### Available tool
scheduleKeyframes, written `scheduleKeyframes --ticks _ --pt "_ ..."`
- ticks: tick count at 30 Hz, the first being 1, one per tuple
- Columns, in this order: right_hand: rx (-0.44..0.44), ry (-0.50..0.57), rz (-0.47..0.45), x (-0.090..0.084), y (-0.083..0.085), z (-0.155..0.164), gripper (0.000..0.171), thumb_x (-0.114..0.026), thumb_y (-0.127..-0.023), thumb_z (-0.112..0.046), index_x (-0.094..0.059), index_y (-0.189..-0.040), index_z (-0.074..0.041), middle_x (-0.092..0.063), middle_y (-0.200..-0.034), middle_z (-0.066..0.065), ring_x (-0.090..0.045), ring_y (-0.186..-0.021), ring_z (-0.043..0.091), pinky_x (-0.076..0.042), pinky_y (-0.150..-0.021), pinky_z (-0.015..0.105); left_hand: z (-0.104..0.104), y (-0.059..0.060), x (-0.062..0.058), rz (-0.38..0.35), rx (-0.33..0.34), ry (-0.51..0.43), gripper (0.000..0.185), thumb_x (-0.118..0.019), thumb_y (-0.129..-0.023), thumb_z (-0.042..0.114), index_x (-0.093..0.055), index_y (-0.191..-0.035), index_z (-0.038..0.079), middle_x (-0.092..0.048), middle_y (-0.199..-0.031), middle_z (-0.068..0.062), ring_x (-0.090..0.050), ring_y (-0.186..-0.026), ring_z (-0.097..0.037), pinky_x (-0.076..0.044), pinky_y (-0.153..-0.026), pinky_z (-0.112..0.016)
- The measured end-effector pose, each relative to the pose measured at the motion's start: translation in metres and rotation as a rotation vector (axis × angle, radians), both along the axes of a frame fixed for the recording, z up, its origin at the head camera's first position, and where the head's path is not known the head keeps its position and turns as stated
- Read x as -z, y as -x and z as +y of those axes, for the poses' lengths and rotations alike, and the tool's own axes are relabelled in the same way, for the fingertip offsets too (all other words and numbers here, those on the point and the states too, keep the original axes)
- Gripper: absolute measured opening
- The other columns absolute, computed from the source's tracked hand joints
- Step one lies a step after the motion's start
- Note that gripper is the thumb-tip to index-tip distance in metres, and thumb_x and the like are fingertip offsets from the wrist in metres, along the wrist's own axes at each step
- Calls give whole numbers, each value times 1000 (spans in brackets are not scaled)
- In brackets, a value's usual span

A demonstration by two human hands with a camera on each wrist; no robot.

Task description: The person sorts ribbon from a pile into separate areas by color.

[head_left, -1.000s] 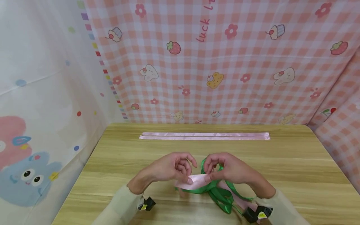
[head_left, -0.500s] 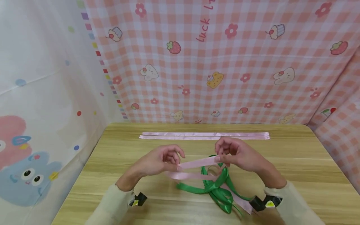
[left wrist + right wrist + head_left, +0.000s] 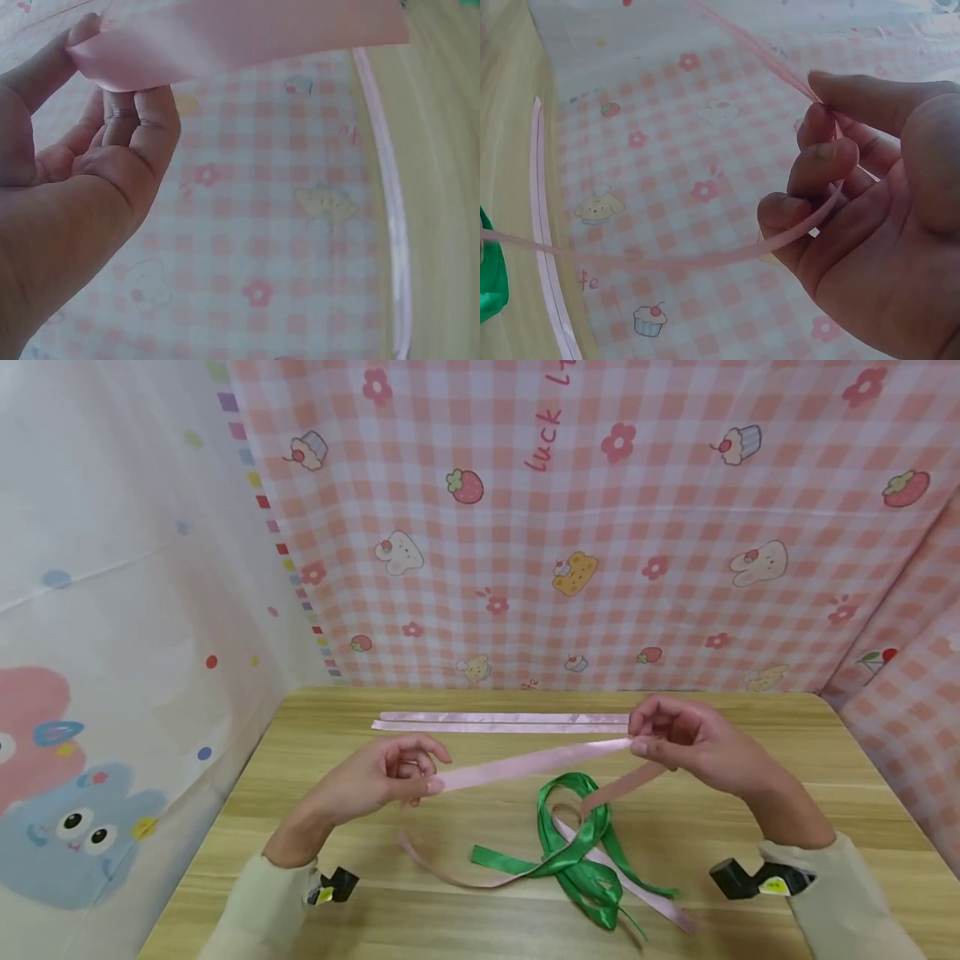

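Observation:
A pink satin ribbon (image 3: 525, 765) stretches between both hands above the table. My left hand (image 3: 382, 781) pinches it between thumb and fingers, and a length hangs from there, curving down toward the green ribbon. My right hand (image 3: 693, 745) pinches the other end of the taut span higher up. From the right hand another stretch of pink ribbon (image 3: 682, 262) loops back down to the pile. The green ribbon (image 3: 592, 885) lies loosely coiled on the table below, with pink ribbon running through its loops.
Two pink ribbon strips (image 3: 495, 722) lie straight and parallel near the back edge of the wooden table (image 3: 300, 860); the right hand covers their right ends in the head view. A pink checked cloth (image 3: 480, 527) hangs behind, and a white printed cloth (image 3: 135, 568) at the left.
My hands have moved apart, left hand leftward and right hand up and rightward, drawing the pink ribbon out into a longer span. The green ribbon stays on the table.

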State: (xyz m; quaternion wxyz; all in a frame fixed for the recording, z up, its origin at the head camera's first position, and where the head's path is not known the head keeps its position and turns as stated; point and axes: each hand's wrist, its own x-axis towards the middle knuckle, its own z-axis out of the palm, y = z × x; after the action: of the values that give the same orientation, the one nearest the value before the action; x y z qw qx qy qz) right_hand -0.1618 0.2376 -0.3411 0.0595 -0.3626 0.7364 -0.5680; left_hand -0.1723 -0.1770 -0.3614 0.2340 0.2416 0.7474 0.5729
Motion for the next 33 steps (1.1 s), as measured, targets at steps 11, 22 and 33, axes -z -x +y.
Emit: scheduleKeyframes --ticks 11,22,33 --pt "-245 -42 -183 17 -4 -1 45 -47 -98 10 -31 -140 2 -54 -113 16 -58 -80 19 -55 -66 33 -6 0 -17 153 17 -102 41 -61 -97 4 -52 -137 4 -69 -102 -7 -46 -66 -11 -40 -57 -23" --pt "-152 -216 -155 42 -7 -57 61 -57 -102 -16 -27 -154 -21 -46 -147 10 -47 -132 28 -44 -102 45 31 0 -22 102 256 -251 44 -60 -97 0 -45 -137 -9 -72 -101 1 -67 -92 -11 -53 -83 -25" --pt "-303 282 -261 42 -20 -102 28 -49 -102 1 -46 -129 -6 -68 -100 -4 -62 -88 11 -51 -81 26 42 -2 -17 77 259 -133 38 -64 -96 7 -53 -132 2 -72 -97 -17 -62 -68 -8 -49 -45 -24"
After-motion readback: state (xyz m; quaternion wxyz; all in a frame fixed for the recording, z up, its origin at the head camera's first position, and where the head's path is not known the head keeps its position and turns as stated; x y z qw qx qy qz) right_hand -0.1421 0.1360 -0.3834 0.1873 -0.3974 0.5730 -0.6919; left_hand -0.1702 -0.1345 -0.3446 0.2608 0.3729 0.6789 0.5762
